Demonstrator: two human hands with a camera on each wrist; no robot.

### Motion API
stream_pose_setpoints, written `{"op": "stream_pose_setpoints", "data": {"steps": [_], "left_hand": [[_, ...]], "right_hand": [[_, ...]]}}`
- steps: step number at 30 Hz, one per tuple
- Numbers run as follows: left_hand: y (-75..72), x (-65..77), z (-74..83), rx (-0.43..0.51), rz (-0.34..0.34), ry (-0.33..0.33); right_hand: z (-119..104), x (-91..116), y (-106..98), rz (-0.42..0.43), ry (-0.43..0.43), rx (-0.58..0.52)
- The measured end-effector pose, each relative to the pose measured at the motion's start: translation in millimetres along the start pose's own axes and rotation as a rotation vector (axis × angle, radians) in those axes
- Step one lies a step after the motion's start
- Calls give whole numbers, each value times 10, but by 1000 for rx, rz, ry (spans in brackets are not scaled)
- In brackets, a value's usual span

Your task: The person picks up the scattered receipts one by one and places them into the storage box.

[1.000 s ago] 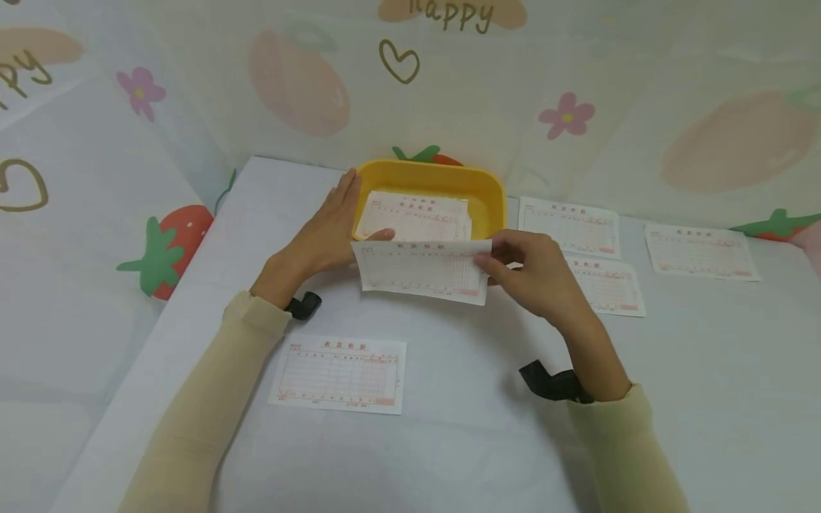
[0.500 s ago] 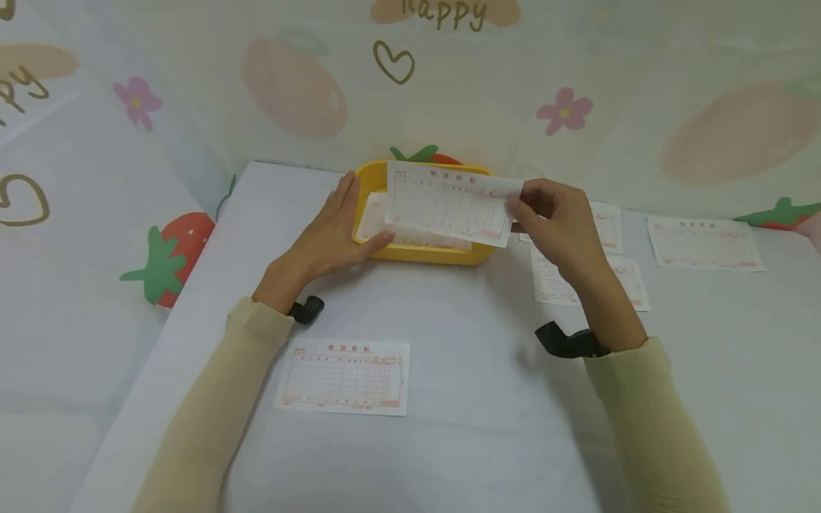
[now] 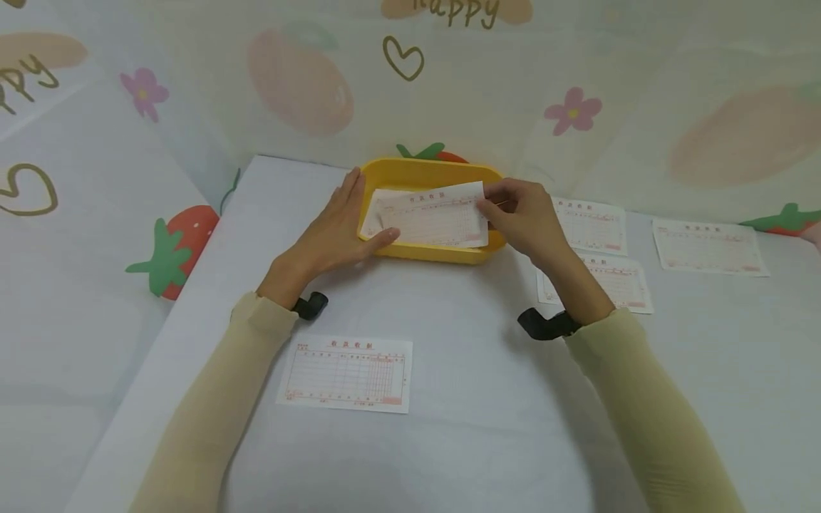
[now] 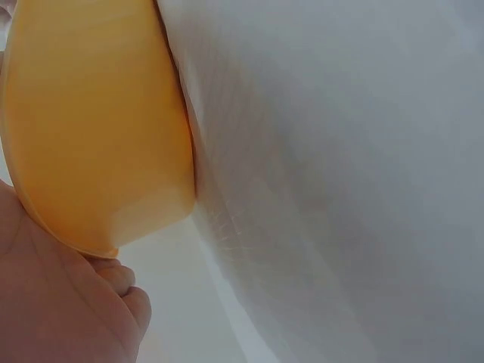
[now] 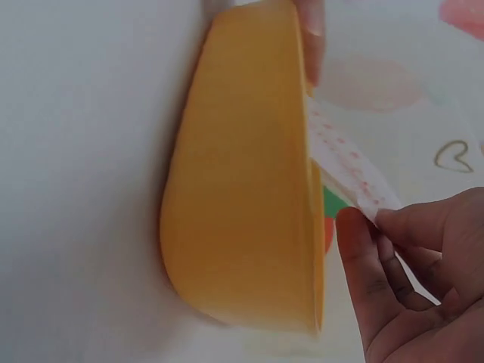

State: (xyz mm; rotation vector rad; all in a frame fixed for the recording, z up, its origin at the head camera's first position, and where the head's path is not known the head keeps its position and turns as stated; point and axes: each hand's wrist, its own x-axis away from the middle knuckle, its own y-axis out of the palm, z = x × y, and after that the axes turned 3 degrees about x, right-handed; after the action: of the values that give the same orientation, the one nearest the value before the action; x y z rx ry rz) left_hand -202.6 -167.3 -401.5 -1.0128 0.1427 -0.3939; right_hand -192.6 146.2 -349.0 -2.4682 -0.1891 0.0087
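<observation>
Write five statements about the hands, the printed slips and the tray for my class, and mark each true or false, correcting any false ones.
1. The right hand pinches a slip near one end. True.
2. The left hand touches the tray. True.
3. Four loose slips are visible on the table outside the tray. True.
4. The pinched slip lies flat on the table. False: it is tilted, with the end in the right hand raised above the tray's rim.
5. Both sleeves are black. False: the sleeves are pale.
</observation>
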Motion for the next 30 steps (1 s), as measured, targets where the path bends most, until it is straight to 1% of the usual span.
{"op": "stream_pose_setpoints", "data": {"steps": [5,7,9,16,20,25,28,30], "left_hand": [[-12,8,16,-5,-1,1],[-15,6,21,-4,0,3],[-13,-1,25,-2,0,5],[-15,-12,37,1,-3,-4],[-17,-6,43,5,-3,-6],[-11,-5,51,6,-16,-4],[-8,-11,56,5,-23,-4],[-6,-17,59,-1,-23,-6]], "right_hand": [[-18,-3,97,-10,-68,130],[-23,3,119,-7,-99,161],[-31,17,137,0,-124,168],[-73,97,196,77,-231,239],[-93,173,213,113,-269,286],[-115,311,242,176,-287,305],[-134,412,277,202,-293,282],[-145,486,313,201,-305,265]]}}
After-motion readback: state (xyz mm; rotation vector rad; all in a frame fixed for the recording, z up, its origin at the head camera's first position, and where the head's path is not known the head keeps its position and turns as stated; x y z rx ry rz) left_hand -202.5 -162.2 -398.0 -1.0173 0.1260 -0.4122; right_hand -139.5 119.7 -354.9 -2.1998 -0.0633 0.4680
